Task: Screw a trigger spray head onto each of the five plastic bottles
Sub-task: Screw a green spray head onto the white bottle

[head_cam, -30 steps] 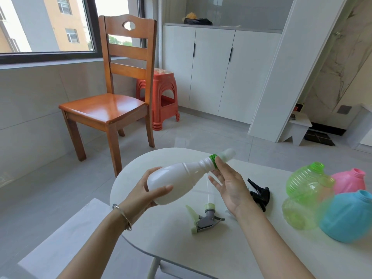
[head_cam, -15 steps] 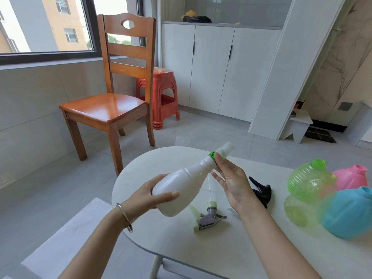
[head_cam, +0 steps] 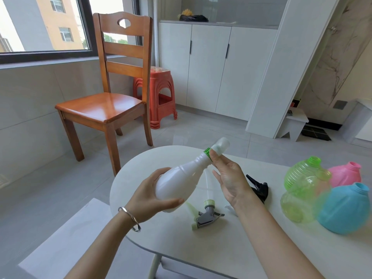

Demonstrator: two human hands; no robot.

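The white bottle [head_cam: 181, 184] now tilts steeper than a second ago above the left edge of the desk [head_cam: 221, 250], my left grip [head_cam: 149, 198] wrapped round its body, my right grip [head_cam: 229, 180] pinching the green collar [head_cam: 207, 152], probably mid-tightening.

1. A bottle [head_cam: 181, 182] is held above the worktop's [head_cam: 221, 250] left end; the left hand [head_cam: 151, 198] grips its base, the right hand [head_cam: 229, 178] its neck.
2. One spray head [head_cam: 207, 215] lies on the worktop between the forearms.
3. A second spray head [head_cam: 259, 188] lies behind the right hand.
4. Four bottles [head_cam: 306, 190] cluster at the right edge.
5. A chair [head_cam: 104, 109] stands beyond the far left edge.
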